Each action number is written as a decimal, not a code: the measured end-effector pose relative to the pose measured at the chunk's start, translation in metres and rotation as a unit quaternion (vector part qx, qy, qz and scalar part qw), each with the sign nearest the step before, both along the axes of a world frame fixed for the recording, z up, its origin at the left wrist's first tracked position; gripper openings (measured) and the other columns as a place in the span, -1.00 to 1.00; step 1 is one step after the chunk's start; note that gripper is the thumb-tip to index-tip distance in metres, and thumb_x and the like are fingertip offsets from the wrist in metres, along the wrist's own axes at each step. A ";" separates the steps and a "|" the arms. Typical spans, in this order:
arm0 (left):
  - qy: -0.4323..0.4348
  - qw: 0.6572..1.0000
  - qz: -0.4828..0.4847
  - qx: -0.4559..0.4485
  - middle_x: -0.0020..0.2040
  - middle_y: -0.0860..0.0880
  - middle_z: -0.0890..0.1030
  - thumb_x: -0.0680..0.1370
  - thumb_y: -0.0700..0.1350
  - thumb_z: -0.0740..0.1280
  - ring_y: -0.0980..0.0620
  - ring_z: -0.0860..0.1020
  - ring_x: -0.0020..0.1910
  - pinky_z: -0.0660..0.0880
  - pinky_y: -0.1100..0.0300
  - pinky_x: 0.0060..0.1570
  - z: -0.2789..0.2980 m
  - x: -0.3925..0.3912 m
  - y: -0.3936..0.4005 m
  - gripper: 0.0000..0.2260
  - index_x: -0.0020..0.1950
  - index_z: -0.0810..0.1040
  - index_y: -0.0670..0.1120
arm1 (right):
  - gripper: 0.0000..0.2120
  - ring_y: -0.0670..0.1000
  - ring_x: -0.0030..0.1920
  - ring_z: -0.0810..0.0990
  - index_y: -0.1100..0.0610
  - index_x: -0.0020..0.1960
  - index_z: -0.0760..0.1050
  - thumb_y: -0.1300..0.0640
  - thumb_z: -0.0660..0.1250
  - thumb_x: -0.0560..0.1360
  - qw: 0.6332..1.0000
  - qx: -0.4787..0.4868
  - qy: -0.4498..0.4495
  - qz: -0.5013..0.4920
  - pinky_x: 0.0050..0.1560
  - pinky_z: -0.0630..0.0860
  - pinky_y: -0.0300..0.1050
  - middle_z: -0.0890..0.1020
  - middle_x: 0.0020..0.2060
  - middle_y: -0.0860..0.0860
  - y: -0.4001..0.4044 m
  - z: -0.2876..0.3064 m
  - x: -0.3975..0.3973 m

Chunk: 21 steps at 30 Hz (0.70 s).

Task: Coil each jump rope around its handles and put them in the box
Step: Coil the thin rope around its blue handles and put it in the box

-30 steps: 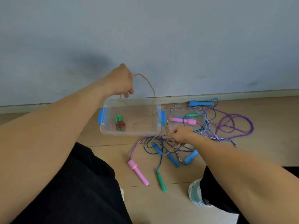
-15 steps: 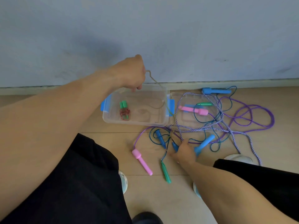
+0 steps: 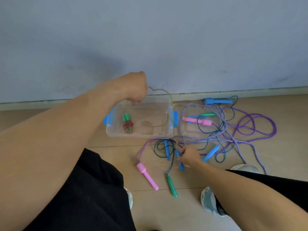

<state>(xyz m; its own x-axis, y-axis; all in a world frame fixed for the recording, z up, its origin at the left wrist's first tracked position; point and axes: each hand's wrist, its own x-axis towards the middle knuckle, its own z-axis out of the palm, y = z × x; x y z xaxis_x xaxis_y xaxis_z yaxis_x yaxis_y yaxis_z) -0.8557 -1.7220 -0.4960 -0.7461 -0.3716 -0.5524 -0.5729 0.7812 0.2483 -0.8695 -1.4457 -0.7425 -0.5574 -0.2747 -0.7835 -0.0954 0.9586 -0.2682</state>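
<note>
A clear box (image 3: 168, 112) with blue latches stands on the floor by the wall. Inside it lies a coiled red rope with green handles (image 3: 127, 123). My left hand (image 3: 133, 87) is raised over the box's far left corner, shut on a tan rope (image 3: 166, 95) that loops down through the box. My right hand (image 3: 189, 155) rests low on the floor, fingers closed among a tangle of ropes at a blue handle (image 3: 180, 164). Pink handles (image 3: 147, 176), a green handle (image 3: 172, 186) and purple and striped cords (image 3: 216, 137) lie spread around.
The box's clear lid (image 3: 191, 130) lies right of the box under several cords. My black-clad legs and two light shoes (image 3: 208, 202) sit at the near edge. A grey-blue wall and baseboard (image 3: 233, 92) close off the far side.
My right hand dropped from the tangle near the box to the blue handle closer to me. My left hand lifted the tan rope slightly; the view shifted.
</note>
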 end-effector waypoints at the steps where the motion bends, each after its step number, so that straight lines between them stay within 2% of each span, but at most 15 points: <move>1: 0.009 1.000 0.006 0.006 -0.05 -0.11 0.66 0.62 -0.19 0.22 -0.11 0.68 -0.08 0.60 0.10 -0.14 0.002 0.000 0.000 -0.86 0.05 0.53 -0.23 | -0.77 0.04 -0.27 0.59 0.11 -0.32 0.48 0.25 0.51 0.38 1.000 -0.017 -0.025 -0.006 -0.17 0.59 -0.07 0.62 -0.30 0.07 -0.006 0.015 -0.011; 3: 0.008 1.000 -0.001 0.012 -0.08 -0.13 0.67 0.64 -0.13 0.20 -0.12 0.68 -0.05 0.59 0.13 -0.12 0.004 -0.001 -0.002 -0.80 0.04 0.56 -0.20 | -0.82 0.05 -0.37 0.62 0.12 -0.21 0.51 0.27 0.50 0.42 0.995 -0.032 -0.095 -0.016 -0.19 0.66 -0.04 0.63 -0.34 0.08 -0.023 0.054 -0.034; 5: 0.009 1.000 -0.025 -0.012 0.09 -0.23 0.63 0.64 -0.06 0.20 -0.19 0.60 0.12 0.48 0.13 -0.04 0.009 -0.003 -0.003 -0.71 0.18 0.54 -0.25 | -0.85 0.01 -0.38 0.62 0.14 -0.08 0.53 0.29 0.49 0.45 0.989 -0.044 -0.141 0.002 -0.30 0.64 -0.13 0.62 -0.29 0.08 -0.039 0.103 -0.054; 7: 0.016 0.999 -0.034 -0.029 0.30 -0.21 0.52 0.64 0.03 0.18 -0.20 0.49 0.26 0.41 0.10 0.07 0.015 0.001 0.000 -0.60 0.35 0.42 -0.21 | -0.81 0.03 -0.27 0.66 0.17 0.00 0.55 0.30 0.49 0.43 0.985 -0.083 -0.153 0.014 -0.31 0.63 -0.15 0.62 -0.20 0.09 -0.053 0.156 -0.069; 8: 0.024 0.998 -0.043 -0.031 0.34 -0.19 0.48 0.65 0.05 0.17 -0.19 0.47 0.28 0.41 0.08 0.13 0.017 0.003 0.002 -0.59 0.38 0.39 -0.19 | -0.79 0.04 -0.24 0.66 0.18 0.01 0.56 0.31 0.50 0.43 0.982 -0.108 -0.153 0.016 -0.30 0.62 -0.16 0.63 -0.19 0.09 -0.057 0.182 -0.074; 10: 0.049 0.997 -0.057 -0.005 0.28 -0.18 0.53 0.66 0.08 0.12 -0.18 0.50 0.23 0.43 0.08 0.11 0.021 0.008 0.013 -0.62 0.29 0.47 -0.16 | -0.76 0.03 -0.26 0.67 0.22 0.06 0.57 0.30 0.50 0.42 0.974 -0.168 -0.153 0.003 -0.29 0.60 -0.19 0.68 -0.24 0.11 -0.061 0.229 -0.078; 11: 0.062 0.996 -0.066 0.024 0.22 -0.17 0.57 0.67 0.11 0.07 -0.16 0.52 0.18 0.44 0.09 0.10 0.022 0.010 0.020 -0.60 0.20 0.52 -0.15 | -0.75 0.02 -0.27 0.66 0.24 0.08 0.57 0.29 0.50 0.43 0.968 -0.199 -0.151 -0.010 -0.29 0.60 -0.19 0.69 -0.24 0.12 -0.061 0.251 -0.079; 13: 0.097 0.985 -0.059 0.128 0.16 -0.12 0.62 0.67 0.19 -0.02 -0.12 0.55 0.15 0.44 0.06 0.20 0.028 0.016 0.036 -0.48 0.14 0.57 -0.15 | -0.75 0.02 -0.28 0.66 0.24 0.09 0.57 0.28 0.49 0.43 0.955 -0.261 -0.136 -0.045 -0.27 0.60 -0.20 0.70 -0.20 0.14 -0.060 0.289 -0.079; 15: 0.130 0.952 -0.019 0.277 0.11 -0.06 0.63 0.64 0.24 -0.03 -0.05 0.57 0.13 0.44 0.09 0.25 0.036 0.022 0.052 -0.44 0.13 0.58 -0.15 | -0.75 0.05 -0.26 0.66 0.23 0.10 0.56 0.27 0.47 0.44 0.932 -0.331 -0.121 -0.087 -0.24 0.62 -0.18 0.70 -0.16 0.18 -0.059 0.321 -0.079; 17: 0.124 0.910 0.009 0.396 0.05 0.00 0.64 0.59 0.32 0.01 0.02 0.59 0.11 0.45 0.19 0.17 0.045 0.031 0.064 -0.43 0.15 0.56 -0.09 | -0.70 0.10 -0.21 0.65 0.22 0.11 0.56 0.24 0.47 0.38 0.898 -0.401 -0.113 -0.141 -0.16 0.66 -0.12 0.69 -0.10 0.22 -0.059 0.344 -0.078; 19: 0.105 0.896 -0.008 0.431 0.04 -0.04 0.69 0.51 0.44 0.02 0.00 0.60 0.12 0.43 0.11 0.18 0.048 0.034 0.068 -0.34 0.11 0.59 -0.07 | -0.64 0.17 -0.14 0.65 0.21 0.10 0.55 0.21 0.46 0.32 0.861 -0.458 -0.110 -0.192 -0.04 0.65 -0.01 0.68 -0.08 0.24 -0.062 0.357 -0.077; 21: 0.097 0.894 -0.034 0.436 -0.01 -0.12 0.69 0.44 0.43 0.08 -0.03 0.59 0.02 0.41 0.05 0.17 0.050 0.037 0.067 -0.38 -0.02 0.62 -0.05 | -0.69 0.18 -0.11 0.67 0.23 0.11 0.53 0.25 0.44 0.38 0.829 -0.498 -0.103 -0.231 -0.03 0.67 0.08 0.68 -0.08 0.22 -0.065 0.362 -0.079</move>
